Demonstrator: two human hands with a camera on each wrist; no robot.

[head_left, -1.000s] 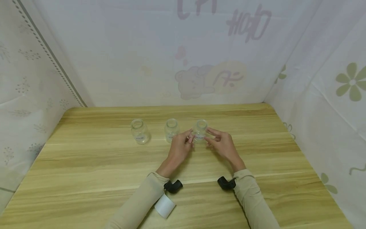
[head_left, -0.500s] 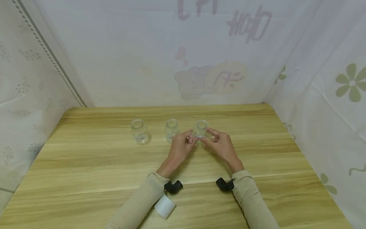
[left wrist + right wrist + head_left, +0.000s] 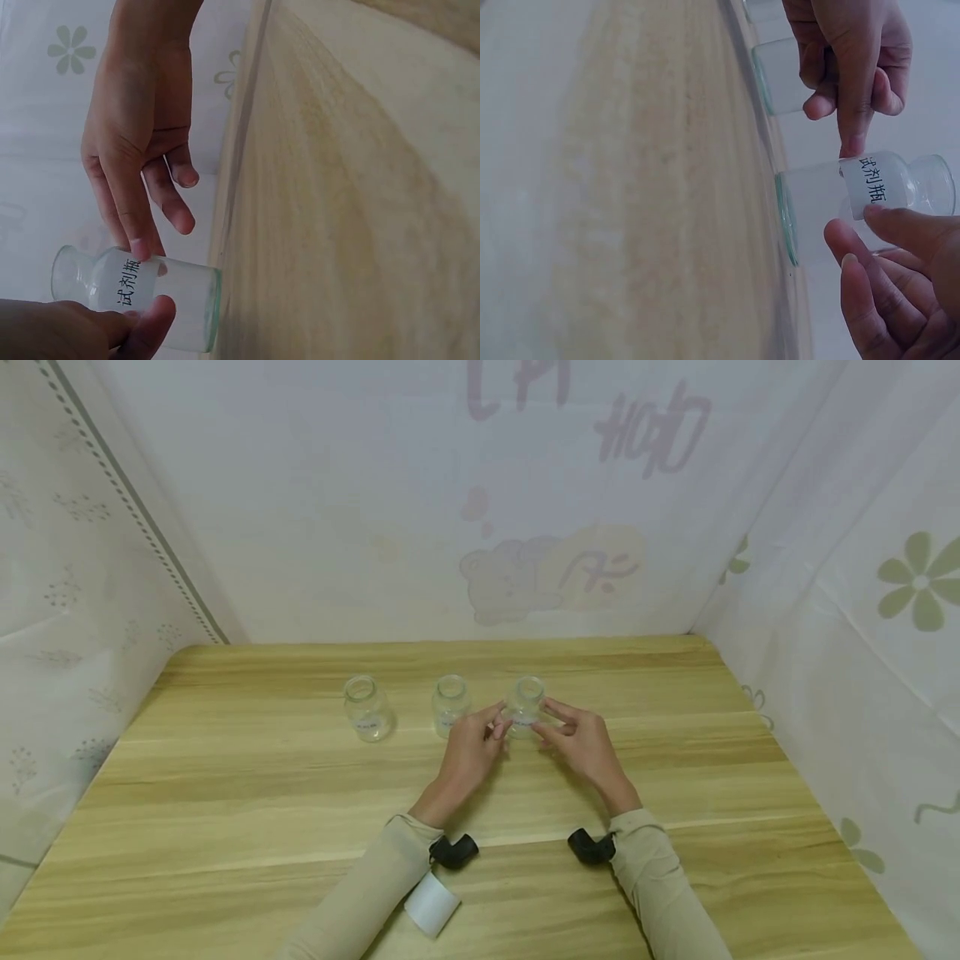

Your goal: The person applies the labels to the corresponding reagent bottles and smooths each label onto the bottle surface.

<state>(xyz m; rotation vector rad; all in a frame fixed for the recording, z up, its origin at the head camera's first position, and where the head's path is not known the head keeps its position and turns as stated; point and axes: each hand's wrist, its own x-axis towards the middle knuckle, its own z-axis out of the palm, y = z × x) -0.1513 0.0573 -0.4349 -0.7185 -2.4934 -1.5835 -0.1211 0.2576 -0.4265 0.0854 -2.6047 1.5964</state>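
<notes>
In the head view, the rightmost of three clear glass reagent bottles [image 3: 529,692] stands upright on the table between both hands. Its white label [image 3: 129,283] bears dark printed characters and faces me. My left hand [image 3: 472,739] holds the bottle's left side, thumb at the label's edge. From the other side my right hand [image 3: 587,742] grips it, with the thumb [image 3: 900,223] on the label and a finger behind the glass. The middle bottle [image 3: 451,693] stands just left of my left hand, which partly covers it. Farther left is another labelled bottle [image 3: 367,710].
A white roll [image 3: 432,905] lies on the wooden table [image 3: 262,793] beside my left forearm. Black camera mounts [image 3: 454,852] sit at both wrists. Patterned white cloth [image 3: 337,510] hangs behind the table and along both sides.
Half a second ago both thumbs met over the label; now they stand apart and the print shows between them. The bottles have not moved on the table.
</notes>
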